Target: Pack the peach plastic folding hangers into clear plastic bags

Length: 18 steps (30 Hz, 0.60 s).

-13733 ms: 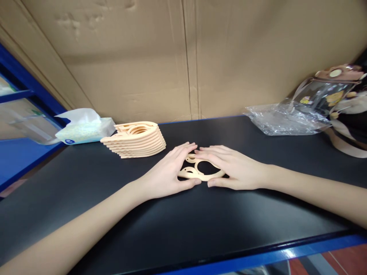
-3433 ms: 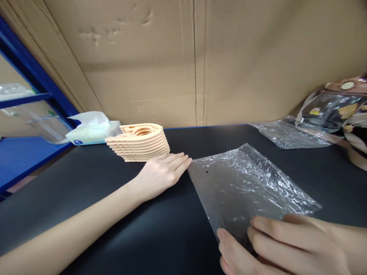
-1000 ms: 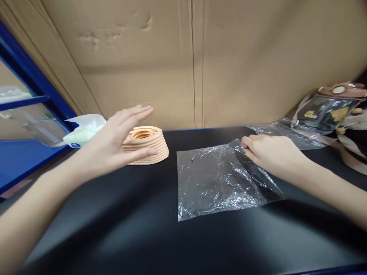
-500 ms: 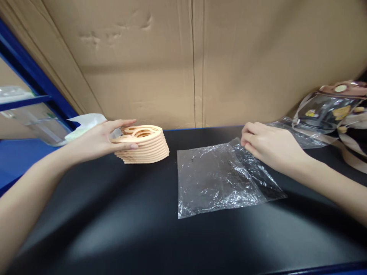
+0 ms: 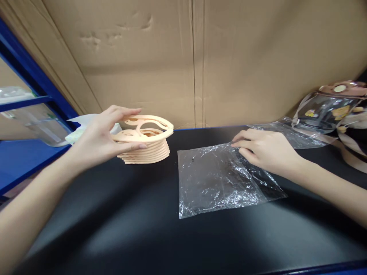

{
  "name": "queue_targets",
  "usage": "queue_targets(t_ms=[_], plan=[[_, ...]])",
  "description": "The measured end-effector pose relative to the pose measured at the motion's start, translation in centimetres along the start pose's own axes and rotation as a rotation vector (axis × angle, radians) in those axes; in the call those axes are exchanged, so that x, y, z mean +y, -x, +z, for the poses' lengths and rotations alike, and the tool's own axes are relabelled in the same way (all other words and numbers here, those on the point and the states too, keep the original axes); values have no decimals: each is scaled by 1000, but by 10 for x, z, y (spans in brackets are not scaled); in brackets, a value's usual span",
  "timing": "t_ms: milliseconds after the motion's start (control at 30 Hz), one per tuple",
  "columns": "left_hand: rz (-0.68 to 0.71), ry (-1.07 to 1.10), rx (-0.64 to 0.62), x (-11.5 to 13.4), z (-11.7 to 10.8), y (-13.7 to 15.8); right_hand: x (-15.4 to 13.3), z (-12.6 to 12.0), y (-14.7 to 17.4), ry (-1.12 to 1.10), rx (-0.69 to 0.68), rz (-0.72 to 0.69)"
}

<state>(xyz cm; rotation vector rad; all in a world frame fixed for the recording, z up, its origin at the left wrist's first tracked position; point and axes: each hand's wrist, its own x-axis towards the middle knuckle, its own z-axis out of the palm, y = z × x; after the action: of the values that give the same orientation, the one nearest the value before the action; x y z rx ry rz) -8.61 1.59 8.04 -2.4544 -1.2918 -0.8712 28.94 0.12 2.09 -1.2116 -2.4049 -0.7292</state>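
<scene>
My left hand point(image 5: 100, 130) is closed on a peach plastic frame point(image 5: 160, 135), an oval piece with curved cut-outs, thumb along the near edge and fingers over the far one. This frame is tilted and raised above a neat stack of matching frames point(image 5: 147, 154) on the black tabletop. To the right, a clear plastic bag point(image 5: 212, 179) lies flat and slightly crinkled. At its upper edge my right hand point(image 5: 260, 149) has its fingers bent, the fingertips pinched at the film; the hand covers part of the bag's right side.
Behind the black table point(image 5: 177, 240) stands a cardboard wall point(image 5: 143, 68). A clear bottle point(image 5: 323, 110) with a strap sits at the far right, beside more clear film point(image 5: 304, 139). At left are a white packet point(image 5: 78, 128) and a blue rack point(image 5: 37, 101).
My left hand has risen slightly, lifting the top frame off the stack and tilting it. My right hand has slid left along the bag's upper edge, and the raised film there has dropped.
</scene>
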Motion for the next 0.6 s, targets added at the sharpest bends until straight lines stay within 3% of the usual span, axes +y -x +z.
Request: queue_targets(t_ms=[167, 300, 400, 600], plan=[[151, 29, 60, 54, 23, 13, -10, -3, 0, -309, -62, 29], [246, 34, 18, 87, 50, 33, -30, -9, -5, -909, -254, 261], [247, 59, -11, 96, 62, 40, -44, -12, -8, -1249, -420, 406], [241, 16, -14, 90, 63, 38, -53, -12, -7, -1450, -509, 487]])
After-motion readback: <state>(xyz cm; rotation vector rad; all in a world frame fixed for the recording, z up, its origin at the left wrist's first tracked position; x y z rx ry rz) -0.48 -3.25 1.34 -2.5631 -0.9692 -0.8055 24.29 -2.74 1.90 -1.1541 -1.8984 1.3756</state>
